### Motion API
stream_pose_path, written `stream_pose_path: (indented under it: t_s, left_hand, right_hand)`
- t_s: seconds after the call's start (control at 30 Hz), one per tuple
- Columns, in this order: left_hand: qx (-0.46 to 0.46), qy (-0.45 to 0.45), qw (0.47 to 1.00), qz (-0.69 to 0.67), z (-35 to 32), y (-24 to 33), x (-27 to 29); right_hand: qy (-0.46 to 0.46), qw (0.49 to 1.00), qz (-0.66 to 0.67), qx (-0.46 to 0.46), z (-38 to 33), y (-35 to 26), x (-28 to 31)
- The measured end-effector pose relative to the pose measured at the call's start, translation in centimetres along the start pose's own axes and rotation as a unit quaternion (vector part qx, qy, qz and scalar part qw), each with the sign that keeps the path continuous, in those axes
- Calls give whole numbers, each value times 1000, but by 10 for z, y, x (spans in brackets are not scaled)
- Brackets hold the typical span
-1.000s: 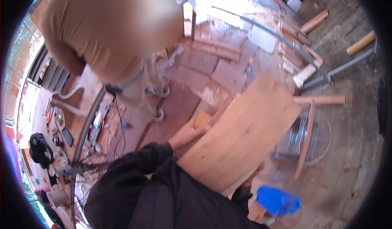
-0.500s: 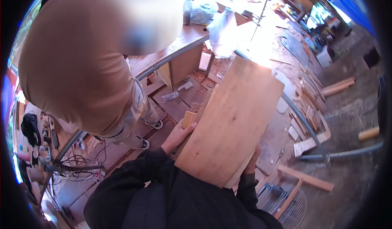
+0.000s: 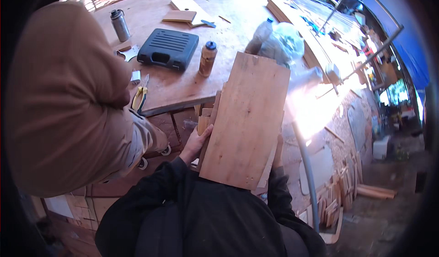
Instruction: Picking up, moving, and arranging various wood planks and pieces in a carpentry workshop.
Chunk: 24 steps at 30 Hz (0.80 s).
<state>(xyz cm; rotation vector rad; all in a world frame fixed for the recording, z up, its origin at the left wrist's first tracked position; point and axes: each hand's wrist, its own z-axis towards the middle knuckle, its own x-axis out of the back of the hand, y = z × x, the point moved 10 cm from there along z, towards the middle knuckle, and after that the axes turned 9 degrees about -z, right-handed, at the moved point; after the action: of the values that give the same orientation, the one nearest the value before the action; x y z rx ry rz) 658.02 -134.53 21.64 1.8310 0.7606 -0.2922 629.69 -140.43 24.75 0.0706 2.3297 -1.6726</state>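
Note:
A stack of wooden boards point(image 3: 244, 124) is held in front of my body, with a wide plank on top and smaller pieces showing along its left edge. My left hand point(image 3: 196, 142) is closed on that left edge, its thumb by a short wood block point(image 3: 203, 125). On the far side of the stack my right hand point(image 3: 278, 151) grips the right edge; most of its fingers are hidden behind the boards. The boards' far end reaches over the near edge of a wooden table point(image 3: 183, 92).
A person point(image 3: 68, 97) in brown stands close on my left. On the table are a black tool case point(image 3: 168, 48), an amber bottle point(image 3: 208, 59), a grey flask point(image 3: 120, 26), pliers point(image 3: 141, 94) and plastic bags point(image 3: 281, 44). A metal pipe point(image 3: 307, 174) and scrap wood point(image 3: 338, 188) lie right.
My view has swung toward the table, bringing the tool case, bottles and pliers into sight. The boards stay in both my hands and now point more straight ahead.

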Motion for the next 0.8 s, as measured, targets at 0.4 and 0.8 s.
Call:
stream_pose_path:
  t_s: [0.4, 0.8]
  left_hand:
    - [-4, 159, 987, -33, 121, -18, -48]
    - [32, 227, 973, -39, 171, 12, -62]
  right_hand:
    - [-152, 979, 39, -132, 223, -31, 11]
    - [-239, 950, -30, -196, 335, -9, -9]
